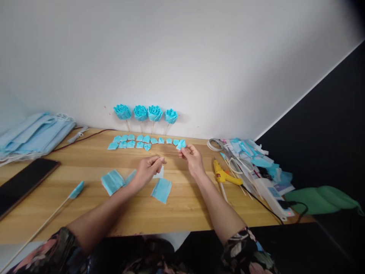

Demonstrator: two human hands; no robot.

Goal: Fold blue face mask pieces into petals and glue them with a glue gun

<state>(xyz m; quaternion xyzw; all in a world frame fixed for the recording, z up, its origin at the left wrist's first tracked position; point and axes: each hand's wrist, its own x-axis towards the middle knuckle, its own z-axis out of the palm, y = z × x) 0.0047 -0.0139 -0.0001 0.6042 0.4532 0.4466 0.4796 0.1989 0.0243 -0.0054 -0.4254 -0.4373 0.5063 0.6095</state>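
Observation:
Between the thumb and fingers of my right hand (192, 159) is a folded blue petal (181, 144), held at the right end of the petal rows. My left hand (148, 169) hovers mid-table, fingers curled together, with nothing seen in them. Below it are a blue fabric square (161, 190) and a white piece (159, 172) partly covered by the hand. Another blue square (112, 182) lies to the left, beside a piece my left wrist partly hides. Several folded petals (130, 144) lie in two rows toward the wall.
Several blue flowers on sticks (140, 113) lean at the wall. Face masks (34, 133), a phone (27, 182) and a blue-tipped stick (75, 191) are left. To the right are a yellow glue gun (225, 174), tape (215, 144), scissors (241, 165), scraps (252, 152) and a power strip (272, 199).

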